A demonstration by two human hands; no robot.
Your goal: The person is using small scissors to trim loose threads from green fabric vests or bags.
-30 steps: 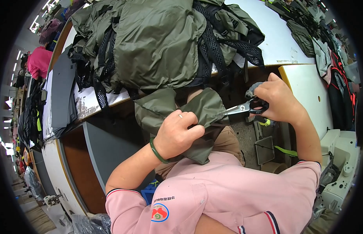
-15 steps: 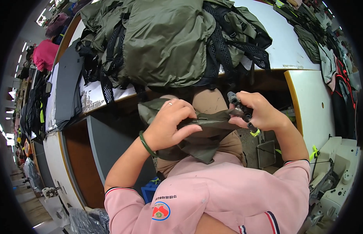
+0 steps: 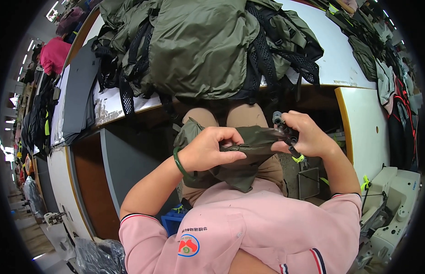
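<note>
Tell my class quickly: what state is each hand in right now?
Left hand: closed, holding the olive fabric.
Right hand: closed around dark-handled scissors; whether it also pinches the fabric cannot be told.

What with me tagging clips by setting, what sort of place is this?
Probably a sewing workshop: what looks like a sewing machine stands at the right, green fabric with mesh straps lies on the table, and the left hand holds similar cloth.
</note>
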